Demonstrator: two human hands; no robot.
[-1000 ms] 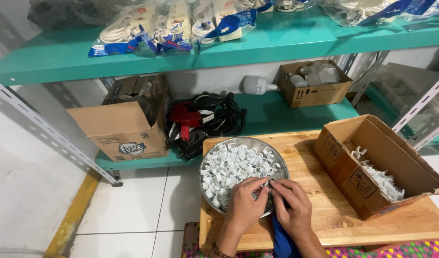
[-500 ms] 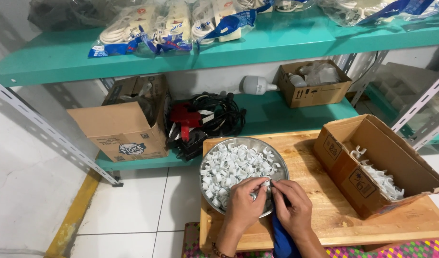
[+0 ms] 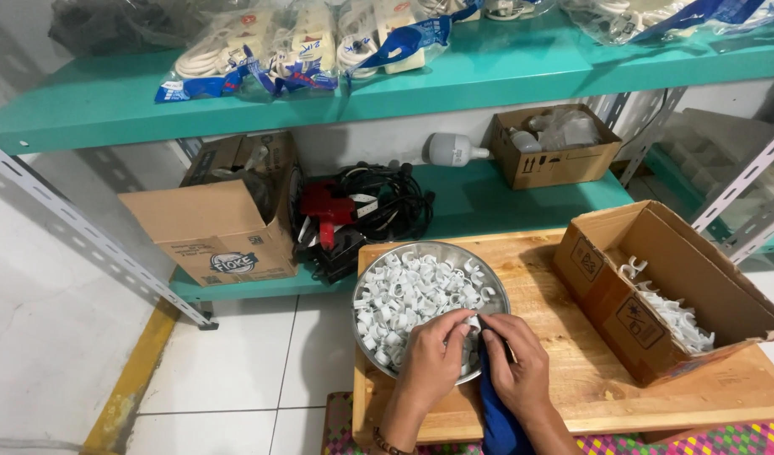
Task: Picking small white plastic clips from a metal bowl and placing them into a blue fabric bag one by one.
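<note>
**Head view: both hands meet over the near rim of the clip bowl**

Head camera looks down on a wooden counter (image 3: 572, 396) carrying a round metal bowl (image 3: 378, 261) heaped with small white plastic clips (image 3: 412, 291). Left hand (image 3: 433, 358) and right hand (image 3: 517, 362) are side by side at the bowl's near edge, touching or almost so. Left fingers (image 3: 454, 329) are curled closed on a single white clip (image 3: 471, 322) held just above the pile. Right fingers (image 3: 492, 324) are closed on a dark blue cloth (image 3: 496, 413), which hangs down toward the person. The clip lies between the two sets of fingertips, marginally nearer the left. Its long axis cannot be told; too small. An open cardboard box (image 3: 606, 286) with more white clips sits well apart to the right, nearer the right hand.
</note>
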